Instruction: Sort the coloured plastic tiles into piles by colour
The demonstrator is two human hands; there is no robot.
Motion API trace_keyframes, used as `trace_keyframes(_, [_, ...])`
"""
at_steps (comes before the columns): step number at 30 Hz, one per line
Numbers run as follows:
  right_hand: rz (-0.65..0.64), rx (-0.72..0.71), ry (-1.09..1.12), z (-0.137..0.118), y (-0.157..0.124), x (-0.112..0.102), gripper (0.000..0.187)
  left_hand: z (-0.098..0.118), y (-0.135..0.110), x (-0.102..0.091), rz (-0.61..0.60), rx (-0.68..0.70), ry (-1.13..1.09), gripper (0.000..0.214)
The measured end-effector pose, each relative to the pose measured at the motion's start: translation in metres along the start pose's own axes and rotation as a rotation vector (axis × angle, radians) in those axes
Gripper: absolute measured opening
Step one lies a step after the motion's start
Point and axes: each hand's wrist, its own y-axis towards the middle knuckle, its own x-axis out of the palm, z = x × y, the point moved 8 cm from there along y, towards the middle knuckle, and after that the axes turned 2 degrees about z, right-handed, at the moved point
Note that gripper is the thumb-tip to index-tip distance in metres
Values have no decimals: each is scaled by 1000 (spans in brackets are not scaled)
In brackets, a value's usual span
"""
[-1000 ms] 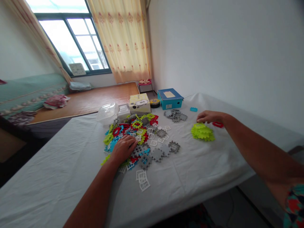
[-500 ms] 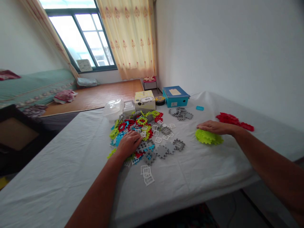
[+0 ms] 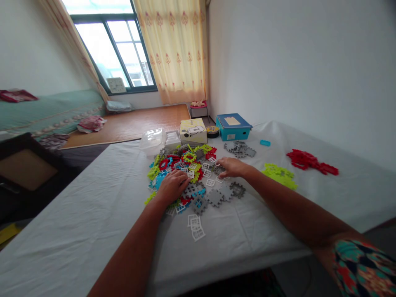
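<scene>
My left hand (image 3: 173, 185) rests palm down on a mixed pile of plastic building pieces (image 3: 163, 164) in red, lime, blue and grey; its fingers lie loosely stretched with nothing visible in them. My right hand (image 3: 231, 167) hovers at the pile's right side, thumb and fingers apart, over a grey notched piece (image 3: 218, 170) that it partly covers. Small white window-frame pieces (image 3: 210, 182) lie between the two hands. Grey square pieces (image 3: 215, 197) spread along the near side. A lime green stack (image 3: 280, 175) lies to the right, under no hand.
Red pieces (image 3: 305, 160) form a heap at the far right, with a single blue piece (image 3: 265, 142) behind. More grey pieces (image 3: 239, 149) lie near a blue box (image 3: 234, 127). A yellow box (image 3: 193, 131), a round tin (image 3: 212, 131) and a clear plastic container (image 3: 153, 140) line the back.
My right hand has left the lime green stack and moved left to the white and grey pieces. My left hand stays on the pile. The view has shifted slightly.
</scene>
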Motion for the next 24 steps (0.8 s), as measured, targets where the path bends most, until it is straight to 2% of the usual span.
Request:
trace_keyframes(4, [53, 0, 18, -3, -10, 0, 43, 0, 0, 1, -1, 11, -5, 31])
trace_keyframes(7, [129, 93, -16, 4, -15, -11, 30, 0, 0, 1, 5, 20, 0, 31])
trace_keyframes(10, [262, 222, -28, 33, -18, -28, 31, 2, 0, 0, 16, 30, 5, 31])
trace_keyframes(14, [461, 457, 16, 104, -29, -46, 33, 4, 1, -1, 16, 39, 4, 31])
trace_keyframes(17, [530, 594, 68, 146, -37, -46, 32, 3, 1, 1, 11, 39, -4, 31])
trace_keyframes(20, [559, 651, 110, 162, -41, -44, 35, 2, 1, 2, 11, 30, -9, 30])
trace_keyframes(24, [535, 589, 79, 152, -44, -51, 41, 1, 1, 2, -1, 21, -1, 30])
